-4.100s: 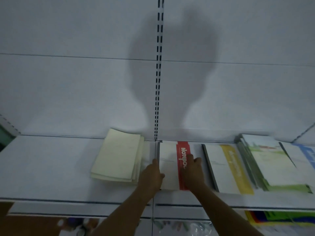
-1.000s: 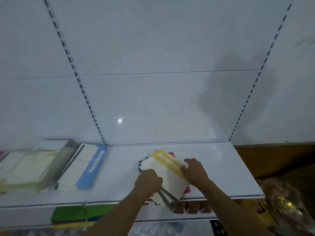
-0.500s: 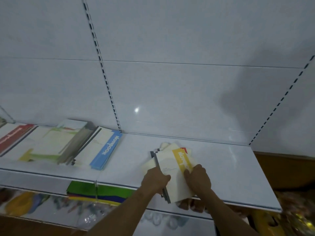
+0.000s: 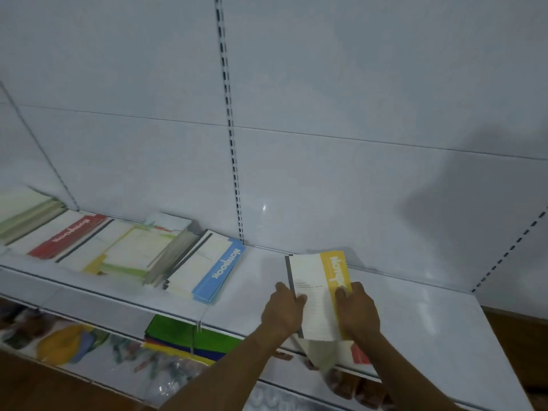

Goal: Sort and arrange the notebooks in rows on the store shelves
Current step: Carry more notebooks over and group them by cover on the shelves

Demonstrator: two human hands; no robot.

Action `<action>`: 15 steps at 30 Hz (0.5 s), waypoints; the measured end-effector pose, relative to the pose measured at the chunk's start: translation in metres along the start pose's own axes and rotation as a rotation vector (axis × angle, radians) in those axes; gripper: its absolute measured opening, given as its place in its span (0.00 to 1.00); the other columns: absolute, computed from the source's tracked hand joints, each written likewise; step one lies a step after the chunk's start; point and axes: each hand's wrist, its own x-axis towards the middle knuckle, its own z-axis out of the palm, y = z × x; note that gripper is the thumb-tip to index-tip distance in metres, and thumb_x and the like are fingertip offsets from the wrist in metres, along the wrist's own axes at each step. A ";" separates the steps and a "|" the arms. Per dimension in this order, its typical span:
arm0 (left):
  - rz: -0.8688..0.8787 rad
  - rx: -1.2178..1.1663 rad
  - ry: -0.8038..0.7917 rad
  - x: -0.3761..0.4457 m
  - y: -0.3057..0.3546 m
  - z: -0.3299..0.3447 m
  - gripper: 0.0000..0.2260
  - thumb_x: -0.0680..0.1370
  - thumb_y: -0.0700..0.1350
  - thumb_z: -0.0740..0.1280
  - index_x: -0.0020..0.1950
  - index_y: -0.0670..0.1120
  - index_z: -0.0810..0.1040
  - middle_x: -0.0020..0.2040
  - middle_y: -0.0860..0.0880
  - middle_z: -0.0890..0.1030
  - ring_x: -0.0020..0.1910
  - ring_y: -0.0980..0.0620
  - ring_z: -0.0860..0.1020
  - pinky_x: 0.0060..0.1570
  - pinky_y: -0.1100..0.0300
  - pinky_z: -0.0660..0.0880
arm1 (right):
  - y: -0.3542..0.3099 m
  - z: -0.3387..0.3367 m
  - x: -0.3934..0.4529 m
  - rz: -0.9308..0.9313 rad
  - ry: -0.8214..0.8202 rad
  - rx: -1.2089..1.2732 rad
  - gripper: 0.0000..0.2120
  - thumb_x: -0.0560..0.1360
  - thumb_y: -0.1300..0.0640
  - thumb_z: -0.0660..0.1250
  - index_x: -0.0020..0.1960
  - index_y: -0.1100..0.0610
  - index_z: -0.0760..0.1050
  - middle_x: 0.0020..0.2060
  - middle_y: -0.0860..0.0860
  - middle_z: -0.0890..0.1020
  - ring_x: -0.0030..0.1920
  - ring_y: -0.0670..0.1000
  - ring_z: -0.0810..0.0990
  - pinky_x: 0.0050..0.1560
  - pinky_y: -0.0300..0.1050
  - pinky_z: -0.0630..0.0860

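A white notebook with a yellow band [image 4: 317, 289] is held over the white shelf [image 4: 430, 318]. My left hand [image 4: 283, 310] grips its dark spine edge, and my right hand [image 4: 357, 311] grips its yellow side. Under it, more notebooks [image 4: 341, 353] stick out at the shelf's front edge, one with a red patch. To the left lie sorted piles in a row: a blue-band pile [image 4: 207, 269], a green-bordered pile [image 4: 139, 252], a yellow-edged one [image 4: 95, 264] partly covered, a red-band pile [image 4: 66, 235] and a pale green pile [image 4: 26, 210].
The white back wall carries slotted uprights [image 4: 229, 137]. A lower shelf holds green, blue and yellow folders [image 4: 184, 336] and packaged goods [image 4: 59, 339]. Bare shelf surface lies between the blue-band pile and my hands, and to the right of them.
The view has swung left, so the sorted piles now show. The yellow-band notebook has come up off the loose pile and sits squarer between my hands.
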 end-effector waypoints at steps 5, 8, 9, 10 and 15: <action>-0.058 0.087 0.222 -0.009 -0.041 -0.064 0.15 0.83 0.53 0.53 0.59 0.42 0.67 0.57 0.43 0.78 0.54 0.45 0.78 0.49 0.54 0.74 | -0.078 0.047 -0.006 -0.143 -0.121 0.060 0.14 0.80 0.47 0.55 0.57 0.58 0.66 0.48 0.59 0.80 0.48 0.60 0.78 0.42 0.46 0.66; -0.104 0.018 0.342 -0.019 -0.080 -0.116 0.11 0.83 0.51 0.52 0.54 0.44 0.65 0.54 0.42 0.79 0.51 0.44 0.79 0.45 0.54 0.74 | -0.133 0.089 -0.025 -0.264 -0.237 0.092 0.14 0.80 0.48 0.56 0.57 0.58 0.66 0.49 0.59 0.80 0.50 0.60 0.79 0.42 0.46 0.67; -0.131 0.013 0.382 -0.022 -0.095 -0.133 0.11 0.83 0.51 0.52 0.54 0.44 0.65 0.54 0.41 0.79 0.51 0.43 0.79 0.44 0.54 0.74 | -0.152 0.102 -0.033 -0.303 -0.274 0.100 0.13 0.80 0.49 0.56 0.57 0.58 0.66 0.49 0.59 0.80 0.49 0.60 0.79 0.42 0.47 0.69; -0.169 0.014 0.417 -0.026 -0.109 -0.150 0.12 0.83 0.51 0.52 0.56 0.43 0.65 0.54 0.41 0.78 0.51 0.42 0.79 0.44 0.54 0.74 | -0.172 0.114 -0.043 -0.347 -0.307 0.110 0.13 0.80 0.50 0.57 0.58 0.58 0.66 0.49 0.59 0.80 0.48 0.60 0.79 0.42 0.46 0.69; -0.253 -0.053 0.557 -0.042 -0.181 -0.227 0.11 0.83 0.52 0.52 0.52 0.44 0.64 0.52 0.40 0.79 0.49 0.42 0.79 0.45 0.52 0.75 | -0.260 0.163 -0.089 -0.480 -0.428 0.138 0.14 0.79 0.51 0.58 0.62 0.57 0.66 0.51 0.57 0.80 0.50 0.59 0.78 0.45 0.47 0.72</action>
